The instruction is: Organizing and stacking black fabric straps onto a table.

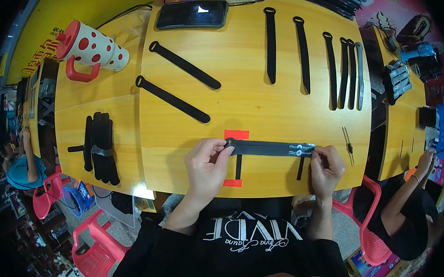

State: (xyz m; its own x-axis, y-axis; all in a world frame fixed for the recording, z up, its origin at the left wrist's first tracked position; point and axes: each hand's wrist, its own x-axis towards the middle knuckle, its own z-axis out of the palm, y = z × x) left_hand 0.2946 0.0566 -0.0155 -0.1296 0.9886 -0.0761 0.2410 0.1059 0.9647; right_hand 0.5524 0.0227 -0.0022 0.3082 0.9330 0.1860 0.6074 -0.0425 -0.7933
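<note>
A stack of black straps [268, 147] lies across the near edge of the wooden table [250, 101], with silver clips at its right end. My left hand [207, 166] pinches the left end of the stack. My right hand [326, 166] grips the right end by the clips. Two thin black ties [238, 167] lie crosswise under the stack, one near each hand. Two red tape marks [236, 134] sit on the table by the left end, one above and one below the stack.
Loose black straps [184, 64] lie spread over the table's far half, several at the right. A phone [192, 14] lies at the far edge. A bound strap bundle [100, 146] and a red-dotted mug [90, 50] sit left. Red chairs stand below; other people sit at both sides.
</note>
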